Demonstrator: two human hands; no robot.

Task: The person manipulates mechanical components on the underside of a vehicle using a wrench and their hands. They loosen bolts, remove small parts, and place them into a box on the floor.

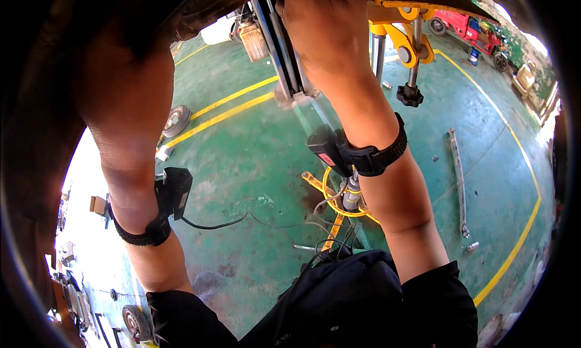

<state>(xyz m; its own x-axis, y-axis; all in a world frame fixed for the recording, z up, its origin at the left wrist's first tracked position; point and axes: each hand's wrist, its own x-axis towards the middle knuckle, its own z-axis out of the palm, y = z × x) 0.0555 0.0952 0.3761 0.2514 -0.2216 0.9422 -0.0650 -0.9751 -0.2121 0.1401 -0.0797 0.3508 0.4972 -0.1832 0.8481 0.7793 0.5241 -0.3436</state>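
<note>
Both my arms reach up toward a dark surface overhead (200, 9). My left hand (127, 75) is raised into deep shadow under it at the upper left, and its fingers are lost in the dark. My right hand (327, 27) is lifted at the top middle, beside a metal column with rods (278, 45); its fingers are cut off by the upper edge. What either hand holds, if anything, does not show. Just right of my right hand is a yellow lifting bracket (402, 42) with a black star-shaped knob (410, 95) hanging below it.
A container of yellowish fluid (253, 41) hangs left of the column. Below are a yellow coiled hose (327, 184) and yellow stand legs (334, 230). A long metal shaft (459, 181) lies on the green floor, right. Wheels (177, 121) lie left; a red three-wheeled vehicle (466, 30) stands far right.
</note>
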